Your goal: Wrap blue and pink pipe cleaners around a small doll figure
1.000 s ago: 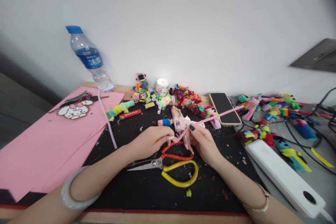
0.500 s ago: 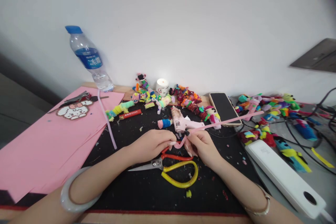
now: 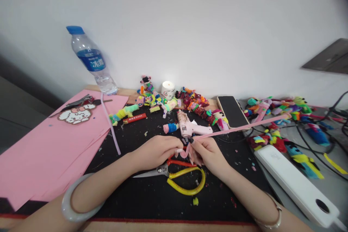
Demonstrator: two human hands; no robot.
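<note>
Between my two hands runs a pink pipe cleaner (image 3: 244, 126), curled into a small loop at its near end. My left hand (image 3: 163, 149) pinches that curled end. The pipe cleaner passes between the thumb and fingers of my right hand (image 3: 208, 152), and its long tail reaches out to the right. Beneath both hands lie scissors (image 3: 187, 190) with one red and one yellow handle, blades toward the left. Just beyond my hands rests a pale pink hot glue gun (image 3: 191, 127), with a small blue and pink pipe cleaner roll (image 3: 170, 128) beside its nozzle.
Colourful pipe cleaner figures (image 3: 198, 105) line the back, near a white cup (image 3: 168, 90) and a phone (image 3: 233, 111). Left are pink sheets (image 3: 54, 152), a lilac pipe cleaner (image 3: 111, 125) and a water bottle (image 3: 91, 59). A white power strip (image 3: 296, 186) and black cables lie right.
The pink pipe cleaner's tail has swung lower and extends farther right. Its curl between my hands is tighter. Both hands stay in nearly the same place.
</note>
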